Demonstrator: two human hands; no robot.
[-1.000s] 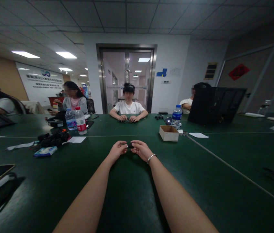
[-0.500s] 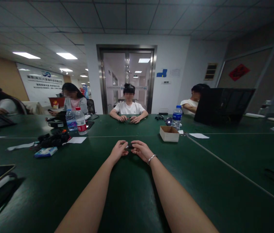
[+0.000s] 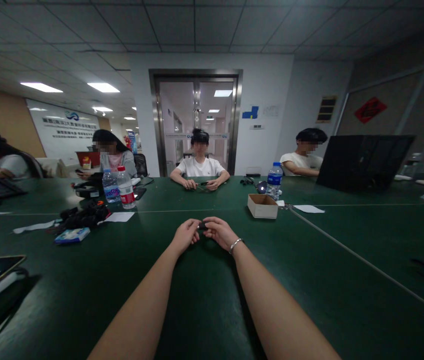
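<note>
Both my hands meet over the middle of the green table [image 3: 200, 280], pinching a small dark object [image 3: 202, 226] between them. My left hand [image 3: 186, 235] has its thumb and fingertips closed at the left end of that object. On the other end are the fingers of my right hand [image 3: 219, 232], whose wrist wears a silver bracelet [image 3: 235, 244]. The fingers cover much of the object, and its kind is too small to make out. Ahead and to the right stands an open cardboard box [image 3: 263, 212].
Two bottles [image 3: 126, 192] and a heap of black gear [image 3: 80, 215] are at the left, near a blue-white packet [image 3: 72, 236]. Another bottle [image 3: 274, 182] stands behind the box. A person [image 3: 201, 165] sits opposite. A large black panel [image 3: 362, 162] stands far right.
My left hand has shifted slightly right, toward my right hand, covering the object's lighter end. The black panel has moved right. The person opposite has shifted their hands slightly.
</note>
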